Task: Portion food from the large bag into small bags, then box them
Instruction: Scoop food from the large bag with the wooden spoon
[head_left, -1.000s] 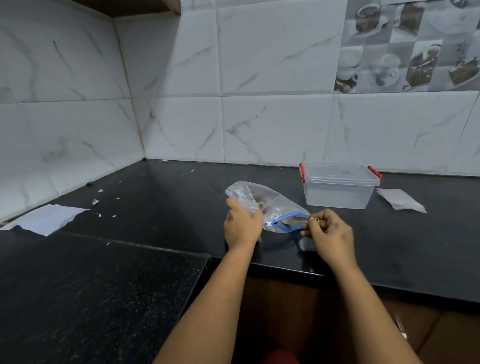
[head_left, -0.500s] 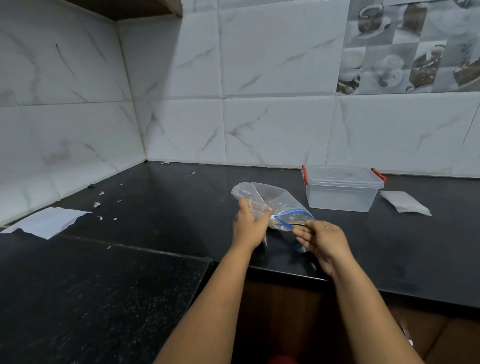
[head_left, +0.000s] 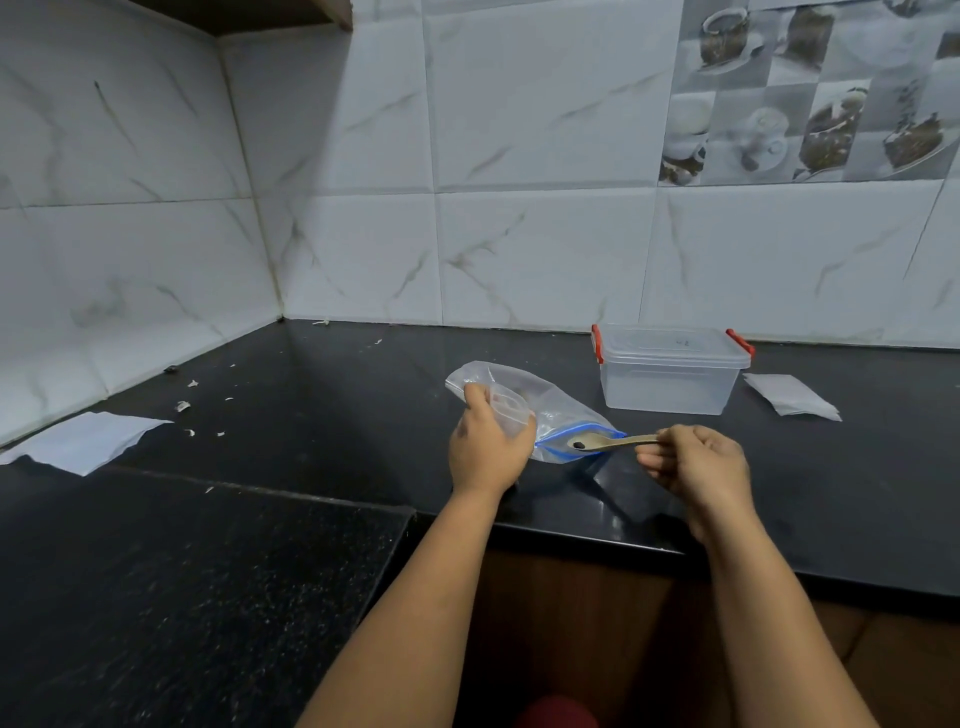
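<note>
A black speckled worktop (head_left: 208, 597) is seen nearest, running into a corner, with a wooden cabinet front below its edge. Two bare forearms are stretched out over it. The left hand (head_left: 488, 447) is curled round a small bag (head_left: 511, 413), which is held against the closed end of the large bag (head_left: 550, 410). The large bag is laid on the worktop, its blue zip mouth turned towards the right hand (head_left: 698, 465). By that hand, fingers clenched, a spoon (head_left: 610, 443) is pinched at the handle; its bowl is held at the blue mouth, and something dark is seen in it. A sheet of white paper (head_left: 83, 441) is laid at the left, with pale scraps (head_left: 182, 406) scattered near it. Further back, just beyond the large bag, a clear box (head_left: 670, 376) with a lid and red clips is stood, and white packets (head_left: 792, 395) are laid to its right. The worktop is backed by white marbled tiles (head_left: 519, 156); tiles printed with cups are set at the upper right.
</note>
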